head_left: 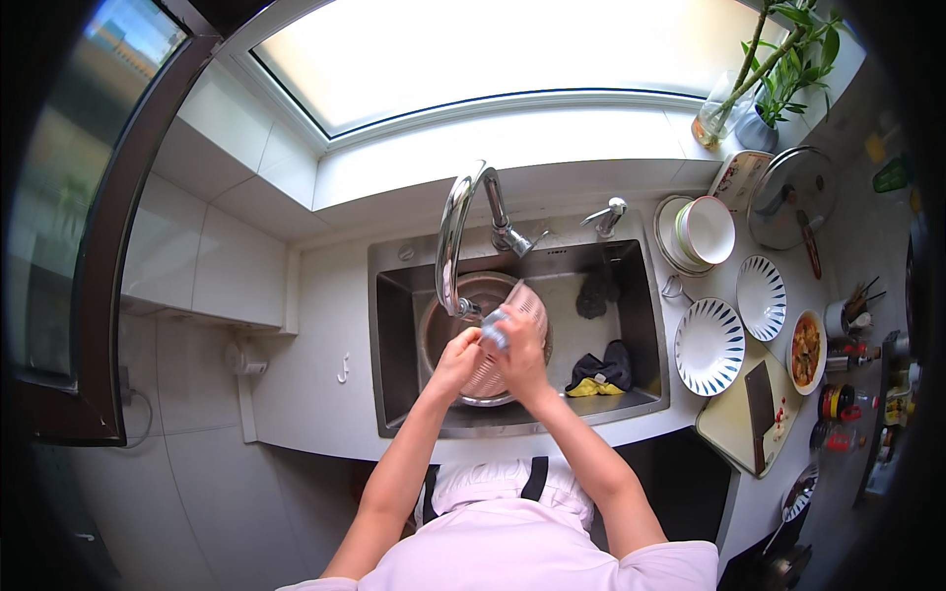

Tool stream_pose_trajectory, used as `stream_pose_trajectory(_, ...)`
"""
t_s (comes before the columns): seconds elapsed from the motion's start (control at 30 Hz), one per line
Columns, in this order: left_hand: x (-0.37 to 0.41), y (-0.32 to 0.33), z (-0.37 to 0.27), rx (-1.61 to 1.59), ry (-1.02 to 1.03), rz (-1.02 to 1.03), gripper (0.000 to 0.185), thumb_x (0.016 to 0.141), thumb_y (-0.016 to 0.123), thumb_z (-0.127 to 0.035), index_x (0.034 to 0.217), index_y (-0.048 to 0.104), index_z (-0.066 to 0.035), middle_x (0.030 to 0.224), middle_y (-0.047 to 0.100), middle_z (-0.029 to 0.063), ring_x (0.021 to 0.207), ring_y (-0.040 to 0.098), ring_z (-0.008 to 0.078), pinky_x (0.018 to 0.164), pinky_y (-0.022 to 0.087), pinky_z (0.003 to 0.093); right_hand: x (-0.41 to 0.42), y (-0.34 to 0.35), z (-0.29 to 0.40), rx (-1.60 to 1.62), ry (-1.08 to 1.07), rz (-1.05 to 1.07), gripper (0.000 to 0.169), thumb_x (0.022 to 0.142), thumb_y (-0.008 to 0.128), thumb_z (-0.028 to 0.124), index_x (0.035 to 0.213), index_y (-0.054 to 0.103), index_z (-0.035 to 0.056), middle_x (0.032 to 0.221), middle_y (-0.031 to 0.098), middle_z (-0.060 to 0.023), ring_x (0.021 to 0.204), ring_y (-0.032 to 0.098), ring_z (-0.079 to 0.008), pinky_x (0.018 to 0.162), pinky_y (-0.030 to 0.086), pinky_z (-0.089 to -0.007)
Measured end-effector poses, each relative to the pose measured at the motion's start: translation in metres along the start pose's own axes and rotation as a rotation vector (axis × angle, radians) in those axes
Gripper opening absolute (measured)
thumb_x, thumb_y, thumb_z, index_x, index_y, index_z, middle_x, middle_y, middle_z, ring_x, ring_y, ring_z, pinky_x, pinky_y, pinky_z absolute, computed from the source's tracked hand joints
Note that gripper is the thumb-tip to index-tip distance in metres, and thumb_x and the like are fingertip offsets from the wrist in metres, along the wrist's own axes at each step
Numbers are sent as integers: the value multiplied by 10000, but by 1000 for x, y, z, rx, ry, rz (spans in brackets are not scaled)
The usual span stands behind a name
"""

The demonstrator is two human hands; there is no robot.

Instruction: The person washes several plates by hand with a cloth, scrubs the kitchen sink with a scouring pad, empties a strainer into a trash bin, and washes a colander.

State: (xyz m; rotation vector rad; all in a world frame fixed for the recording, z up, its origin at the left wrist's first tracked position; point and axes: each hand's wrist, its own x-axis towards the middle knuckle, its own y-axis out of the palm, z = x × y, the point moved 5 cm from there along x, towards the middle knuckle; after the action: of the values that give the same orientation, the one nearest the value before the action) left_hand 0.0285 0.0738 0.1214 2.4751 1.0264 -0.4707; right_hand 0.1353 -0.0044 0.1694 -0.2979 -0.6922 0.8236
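Note:
Over the stainless steel sink (386,332), my left hand (460,360) and my right hand (522,354) meet at a pink plastic colander (529,297), which is tilted in a round metal basin (434,325). A blurred light-blue cloth or sponge (494,331) is in the fingers of my right hand. The fingers of my left hand are bent close beside it, at the colander's rim; what they hold is unclear. Just above them ends the spout of the chrome faucet (448,258). A dark cloth with a yellow part (602,369) lies in the sink's right side.
Right of the sink are stacked bowls (707,230), patterned plates (709,347), a dish of food (805,347), and a cleaver (760,414) on a cutting board (713,425). A glass lid (787,199) leans behind. An open window frame (111,221) juts in at left.

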Motion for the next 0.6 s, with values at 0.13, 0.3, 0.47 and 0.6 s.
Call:
stream_pose_trajectory(0.13,0,-16,4,15,69,-159,222,843,401,2,932,604,-8,828,584,5,724,520,71,636,429,219,-18,10,14,-246,-140,94,390,773,661,116,1151,566,100,1385,475,-141,1338,413,-287,1084,271,-543)
stream_pose_trajectory(0.3,-26,-13,-22,315,196,-321,187,792,392,-15,778,578,5,665,512,2,618,436,79,558,358,256,24,-2,-35,-139,155,-29,290,818,616,106,1094,606,16,1345,496,-182,1259,459,-360,1050,340,-480)
stream_pose_trajectory(0.47,-27,-35,-14,183,287,-422,398,985,563,-282,685,490,-32,624,409,-62,623,367,33,524,309,238,3,14,25,-35,-55,79,393,777,644,128,1153,583,33,1329,490,-201,1269,453,-380,1043,370,-486)
stream_pose_trajectory(0.6,-38,-31,-20,112,295,-397,373,962,619,-271,680,513,-52,634,450,-72,597,366,13,508,301,210,-3,14,35,-30,-149,187,427,759,641,129,1177,578,66,1344,489,-180,1298,443,-355,1065,354,-460)
